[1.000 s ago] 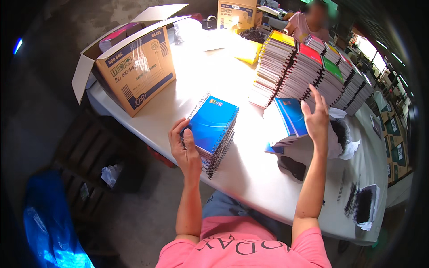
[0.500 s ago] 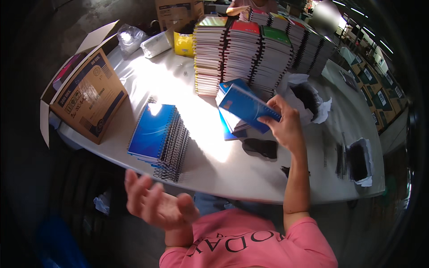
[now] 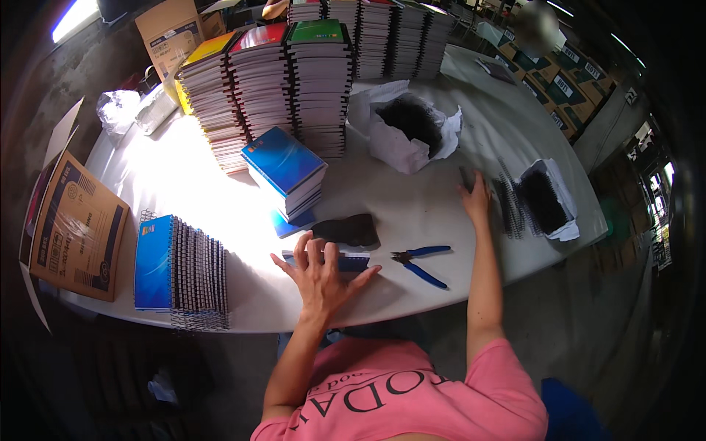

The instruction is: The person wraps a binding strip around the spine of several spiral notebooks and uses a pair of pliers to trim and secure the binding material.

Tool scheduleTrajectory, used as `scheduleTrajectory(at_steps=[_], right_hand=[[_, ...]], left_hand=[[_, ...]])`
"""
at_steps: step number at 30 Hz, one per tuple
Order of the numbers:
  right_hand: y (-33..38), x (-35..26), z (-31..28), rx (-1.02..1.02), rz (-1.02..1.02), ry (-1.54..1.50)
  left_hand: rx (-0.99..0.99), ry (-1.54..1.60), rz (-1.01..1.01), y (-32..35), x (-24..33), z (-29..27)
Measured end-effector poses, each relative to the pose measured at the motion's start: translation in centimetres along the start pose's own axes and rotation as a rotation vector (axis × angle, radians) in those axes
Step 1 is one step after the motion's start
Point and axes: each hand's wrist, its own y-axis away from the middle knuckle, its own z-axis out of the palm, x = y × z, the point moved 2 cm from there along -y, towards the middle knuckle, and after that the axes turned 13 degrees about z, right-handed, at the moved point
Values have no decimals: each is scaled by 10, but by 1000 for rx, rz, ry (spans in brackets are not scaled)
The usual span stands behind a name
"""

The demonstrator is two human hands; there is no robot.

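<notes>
The left hand [image 3: 320, 273], fingers spread, presses flat on a thin blue notebook [image 3: 334, 259] lying on the white table [image 3: 184, 176]. The right hand [image 3: 476, 197], open, reaches to what may be loose spiral wires [image 3: 509, 206]. Blue-handled pliers [image 3: 421, 262] lie between them; a blue notebook pile [image 3: 285, 170] and tall stacks [image 3: 294, 81] stand behind.

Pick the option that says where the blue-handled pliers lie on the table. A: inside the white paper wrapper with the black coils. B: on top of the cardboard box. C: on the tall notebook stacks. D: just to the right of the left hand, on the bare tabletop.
D: the pliers lie flat on the bare white table, just right of the left hand, touched by neither hand.
</notes>
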Motion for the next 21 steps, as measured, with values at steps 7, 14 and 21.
scheduleTrajectory(at_steps=[7, 14, 21], right_hand=[[80, -94, -30, -413, -391, -129], [171, -153, -56, -898, -456, -469], [175, -157, -52, -814, -515, -521]], left_hand=[[53, 35, -97, 9, -8, 2], [88, -31, -53, 12, -14, -10], [30, -23, -74, 14, -12, -9]])
